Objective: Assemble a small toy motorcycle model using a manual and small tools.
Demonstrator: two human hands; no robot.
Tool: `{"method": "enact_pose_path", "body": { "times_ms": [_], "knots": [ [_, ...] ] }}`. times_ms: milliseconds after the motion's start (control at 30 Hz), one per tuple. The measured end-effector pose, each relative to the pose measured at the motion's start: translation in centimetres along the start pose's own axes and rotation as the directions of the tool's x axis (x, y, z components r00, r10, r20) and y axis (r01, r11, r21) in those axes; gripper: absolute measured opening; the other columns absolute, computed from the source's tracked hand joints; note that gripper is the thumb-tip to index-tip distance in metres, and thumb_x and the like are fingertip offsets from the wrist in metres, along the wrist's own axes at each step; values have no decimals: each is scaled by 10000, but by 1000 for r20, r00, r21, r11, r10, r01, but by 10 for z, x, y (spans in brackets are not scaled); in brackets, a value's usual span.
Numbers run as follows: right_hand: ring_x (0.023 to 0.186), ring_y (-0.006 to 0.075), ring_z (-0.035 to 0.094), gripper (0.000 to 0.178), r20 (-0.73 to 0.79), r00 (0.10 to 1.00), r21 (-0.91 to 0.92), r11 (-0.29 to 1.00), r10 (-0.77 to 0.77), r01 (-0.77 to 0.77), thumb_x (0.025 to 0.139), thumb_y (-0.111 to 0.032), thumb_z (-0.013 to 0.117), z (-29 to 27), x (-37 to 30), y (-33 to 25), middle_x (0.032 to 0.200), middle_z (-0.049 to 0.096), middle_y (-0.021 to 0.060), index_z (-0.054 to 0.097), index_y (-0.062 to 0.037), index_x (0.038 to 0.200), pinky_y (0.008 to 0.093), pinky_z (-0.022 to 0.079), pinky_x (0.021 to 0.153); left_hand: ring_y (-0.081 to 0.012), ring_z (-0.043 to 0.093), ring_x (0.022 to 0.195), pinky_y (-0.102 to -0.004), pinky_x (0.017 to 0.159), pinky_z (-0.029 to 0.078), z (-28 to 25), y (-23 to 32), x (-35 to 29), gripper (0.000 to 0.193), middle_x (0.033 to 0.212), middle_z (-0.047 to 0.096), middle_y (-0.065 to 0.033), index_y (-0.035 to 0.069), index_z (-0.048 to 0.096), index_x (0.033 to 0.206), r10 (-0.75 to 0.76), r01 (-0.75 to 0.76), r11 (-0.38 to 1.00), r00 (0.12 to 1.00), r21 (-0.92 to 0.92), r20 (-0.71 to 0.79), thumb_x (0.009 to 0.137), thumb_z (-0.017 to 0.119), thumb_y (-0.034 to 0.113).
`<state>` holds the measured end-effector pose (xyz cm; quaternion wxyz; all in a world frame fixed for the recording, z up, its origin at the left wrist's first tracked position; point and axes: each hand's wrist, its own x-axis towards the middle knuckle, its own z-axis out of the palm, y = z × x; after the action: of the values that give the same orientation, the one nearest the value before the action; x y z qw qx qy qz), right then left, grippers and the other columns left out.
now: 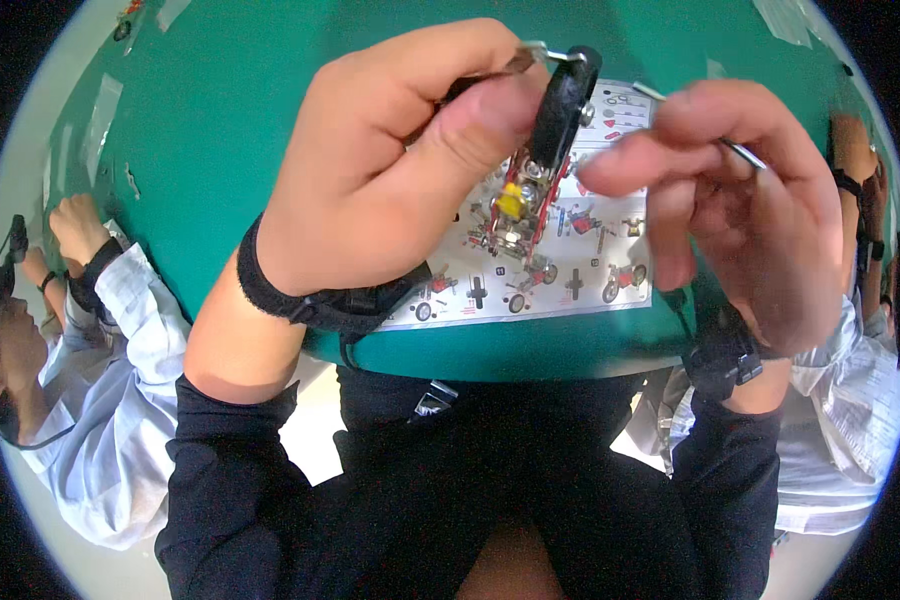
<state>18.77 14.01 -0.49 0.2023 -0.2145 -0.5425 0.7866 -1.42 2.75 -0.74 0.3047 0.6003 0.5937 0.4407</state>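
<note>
Green bench, beneath the work | white printed sheet, flat on it, under the hands | left hand, fingers closed on small metal model | right hand, blurred, fingers curled around thin silver rod | small metal model, black-wheeled, held above the sheet, between the hands | thin silver rod, slanting, apart from the model

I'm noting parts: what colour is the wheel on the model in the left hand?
The wheel is black, clearest in the head view.
</note>
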Motion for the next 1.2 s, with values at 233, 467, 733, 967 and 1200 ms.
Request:
{"method": "enact_pose_path", "body": {
  "times_ms": [233, 467, 733, 967, 1200],
  "knots": [
    [666, 197, 639, 627, 105, 982, -336, 924, -156, 183, 926, -502, 558, 13, -3, -8, 1016, 685, 264, 514, 47, 1223, 271, 486, 587, -112, 594, 964, -237, 849, 453, 0, -27, -16, 417, 1061, 643, -52, -36, 581, 1188, -77, 23, 960, 980, -280, -184, 956, 599, 309],
    [646, 267, 656, 546, 396, 843, -391, 763, -365, 514, 922, -479, 554, -4, 11, -2, 815, 696, 236, 623, 56, 1005, 334, 522, 635, -113, 608, 913, -236, 806, 478, -2, -5, -7, 447, 1050, 640, -50, -34, 579, 1192, -150, 139, 817, 988, -559, 27, 916, 655, 309],
    [642, 296, 663, 513, 501, 746, -390, 656, -438, 647, 911, -445, 568, -7, 14, -1, 774, 697, 254, 654, 60, 944, 360, 535, 656, -95, 583, 844, -225, 760, 468, -3, -2, -2, 450, 990, 613, -30, -39, 585, 1129, -105, 137, 846, 990, -516, 91, 912, 653, 349],
    [693, 303, 695, 495, 481, 739, -346, 673, -471, 654, 928, -381, 553, -7, 19, 2, 810, 691, 279, 634, 89, 1061, 359, 552, 622, -94, 574, 850, -217, 762, 452, -1, -1, -7, 436, 995, 614, -34, -42, 585, 1132, -152, 142, 921, 988, -364, 1, 932, 625, 345],
    [695, 286, 700, 495, 314, 914, -309, 882, -258, 356, 972, -319, 510, -6, 13, 0, 886, 699, 267, 565, 97, 1233, 318, 560, 613, -107, 558, 844, -219, 747, 426, -2, 2, -7, 343, 997, 601, -54, -46, 589, 1095, 14, -15, 996, 1000, -83, -10, 976, 553, 273]
  ]
}}
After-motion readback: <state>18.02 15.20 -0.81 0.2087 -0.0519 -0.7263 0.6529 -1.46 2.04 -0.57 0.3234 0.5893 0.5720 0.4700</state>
